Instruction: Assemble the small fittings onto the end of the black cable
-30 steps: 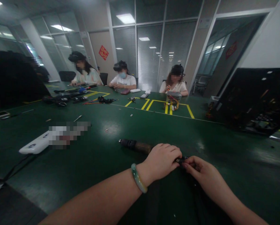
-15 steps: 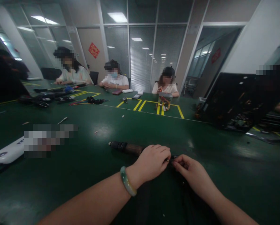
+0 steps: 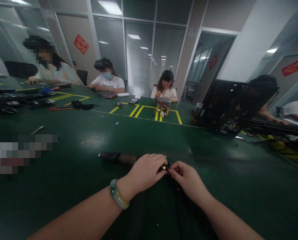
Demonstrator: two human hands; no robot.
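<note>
My left hand [image 3: 147, 169] is closed, with thumb and fingers around a small dark part with a gold-coloured piece [image 3: 164, 168]. My right hand [image 3: 188, 176] meets it from the right, its thumb and fingertips pinched at the dark part's other end. What lies inside the right-hand pinch is mostly hidden. A long dark tool with a metal tip, much like an electric screwdriver [image 3: 115, 157], lies on the green table behind my left hand, which hides its right end. I cannot tell whether hand and tool touch.
Across the green table [image 3: 144, 136] several people sit. A black computer case [image 3: 221, 108] stands at the right. Loose wires [image 3: 81, 105] and dark parts lie at the far left. A bunch of coloured cables [image 3: 163, 111] sits near yellow tape marks. A blurred-out pale object [image 3: 4, 153] is at left.
My view has turned to the right, so everything sits further left. Both hands stay together at the small dark part, and its gold-coloured piece now shows more clearly.
</note>
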